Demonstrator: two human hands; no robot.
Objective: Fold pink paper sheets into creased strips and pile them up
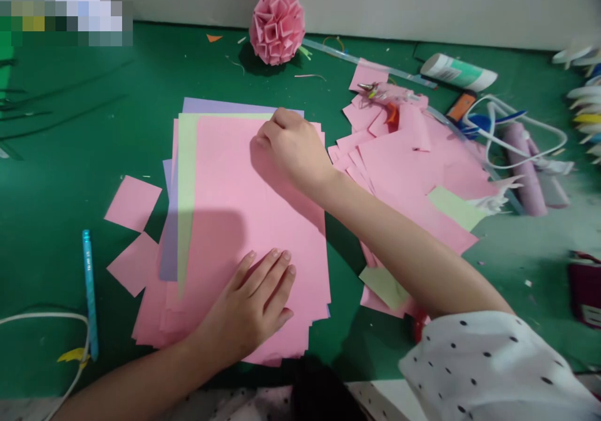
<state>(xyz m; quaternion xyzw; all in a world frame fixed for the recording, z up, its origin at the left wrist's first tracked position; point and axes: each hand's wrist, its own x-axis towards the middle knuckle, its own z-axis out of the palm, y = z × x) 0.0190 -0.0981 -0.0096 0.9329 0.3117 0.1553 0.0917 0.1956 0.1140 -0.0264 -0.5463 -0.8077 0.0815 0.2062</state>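
My left hand lies flat on the lower part of a pink paper sheet, fingers stretched out and holding nothing. Near the top edge of that sheet my right hand is closed, its fingers curled under; what they grip, if anything, is hidden. Beneath the top sheet lies an uneven stack of paper, with a light green sheet and a purple sheet showing along the left side. Two small pink paper squares rest just left of the stack.
A pink folded-paper ball stands at the back wall. To the right are loose pink papers, a pink glue gun, a white-and-green bottle and a white cord. A blue pen lies at left on the green tabletop.
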